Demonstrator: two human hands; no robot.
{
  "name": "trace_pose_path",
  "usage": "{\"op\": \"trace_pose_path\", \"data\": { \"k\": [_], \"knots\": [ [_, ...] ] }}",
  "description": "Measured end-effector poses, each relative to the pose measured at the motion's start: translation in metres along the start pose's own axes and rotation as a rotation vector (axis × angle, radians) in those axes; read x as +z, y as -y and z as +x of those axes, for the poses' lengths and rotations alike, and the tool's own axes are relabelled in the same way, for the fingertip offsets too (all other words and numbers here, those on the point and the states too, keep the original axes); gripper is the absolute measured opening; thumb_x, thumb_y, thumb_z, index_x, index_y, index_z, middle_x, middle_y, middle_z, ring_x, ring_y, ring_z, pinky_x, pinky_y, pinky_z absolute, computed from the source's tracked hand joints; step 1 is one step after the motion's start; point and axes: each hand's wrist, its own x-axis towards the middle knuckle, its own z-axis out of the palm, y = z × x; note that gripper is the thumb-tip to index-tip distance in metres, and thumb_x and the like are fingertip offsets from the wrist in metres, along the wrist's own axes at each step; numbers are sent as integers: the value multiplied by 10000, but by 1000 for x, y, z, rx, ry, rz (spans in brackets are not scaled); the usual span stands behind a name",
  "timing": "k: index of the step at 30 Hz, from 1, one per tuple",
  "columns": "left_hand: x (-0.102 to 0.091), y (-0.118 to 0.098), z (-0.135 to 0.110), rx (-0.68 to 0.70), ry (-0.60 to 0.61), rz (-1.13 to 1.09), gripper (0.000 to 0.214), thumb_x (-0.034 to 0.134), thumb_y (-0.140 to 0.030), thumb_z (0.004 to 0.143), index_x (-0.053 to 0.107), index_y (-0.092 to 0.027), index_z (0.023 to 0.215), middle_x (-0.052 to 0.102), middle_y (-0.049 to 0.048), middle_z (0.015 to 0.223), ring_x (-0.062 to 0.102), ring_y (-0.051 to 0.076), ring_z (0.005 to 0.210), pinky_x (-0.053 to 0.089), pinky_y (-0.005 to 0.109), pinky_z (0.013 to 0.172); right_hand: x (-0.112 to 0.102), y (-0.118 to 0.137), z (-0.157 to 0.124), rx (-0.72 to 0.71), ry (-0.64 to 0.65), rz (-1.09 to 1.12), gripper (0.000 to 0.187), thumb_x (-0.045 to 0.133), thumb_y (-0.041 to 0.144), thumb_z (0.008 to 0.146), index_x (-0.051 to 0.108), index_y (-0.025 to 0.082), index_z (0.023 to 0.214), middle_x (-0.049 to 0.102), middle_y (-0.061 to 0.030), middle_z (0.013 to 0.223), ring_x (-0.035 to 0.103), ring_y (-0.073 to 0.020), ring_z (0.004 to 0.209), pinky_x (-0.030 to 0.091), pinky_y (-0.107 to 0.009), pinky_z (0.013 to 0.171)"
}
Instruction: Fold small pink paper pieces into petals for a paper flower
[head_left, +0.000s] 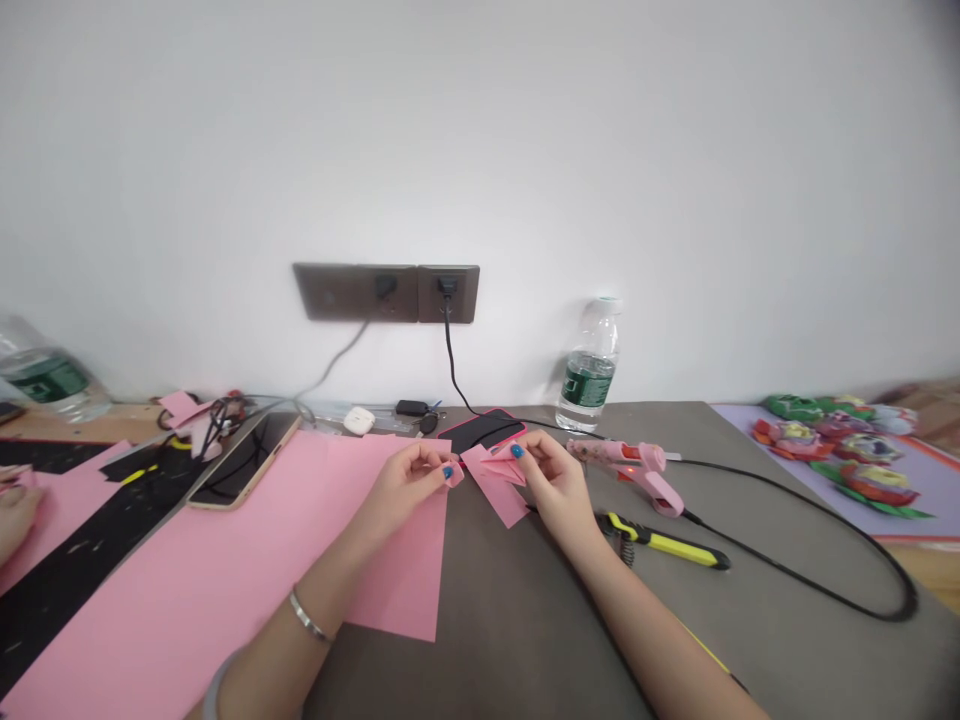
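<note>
Both my hands meet over the grey table point(525, 620), pinching a small folded pink paper piece point(496, 482). My left hand point(409, 482) has its fingers closed on the piece's left tip, a bracelet on its wrist. My right hand point(551, 478) pinches the right side of the folded piece. Under my left forearm lies a large pink paper sheet point(225, 570).
A pink glue gun point(630, 468) with black cord and a yellow-handled tool point(664, 542) lie to the right. A phone point(241, 462), a red-cased phone point(484, 430), a water bottle point(589, 368), paper flowers point(847, 450) and another person's hand point(13, 515) at far left.
</note>
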Motion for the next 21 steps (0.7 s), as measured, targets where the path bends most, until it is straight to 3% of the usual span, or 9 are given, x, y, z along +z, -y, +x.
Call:
{"op": "trace_pose_path", "data": {
  "k": [7, 13, 21],
  "knots": [
    [3, 7, 0, -32, 29, -81, 292, 759, -336, 729, 527, -163, 767, 609, -2, 787, 601, 109, 674, 497, 265, 687, -1, -9, 0, 12, 7, 59, 271, 642, 454, 848, 587, 203, 762, 591, -15, 712, 538, -154, 645, 458, -267, 644],
    [3, 8, -1, -25, 22, -122, 326, 776, -264, 711, 576, -176, 953, 603, 2, 864, 618, 117, 766, 507, 251, 717, 0, -10, 1, 16, -11, 81, 244, 663, 431, 833, 590, 204, 778, 589, -17, 727, 543, -157, 658, 473, -276, 675],
    [5, 6, -2, -3, 20, -121, 278, 756, -229, 714, 599, -175, 937, 573, -8, 842, 595, 112, 775, 506, 239, 714, -1, -10, 2, 10, -19, 66, 231, 657, 414, 839, 583, 202, 784, 594, -14, 720, 543, -147, 637, 475, -262, 649]
  ]
}}
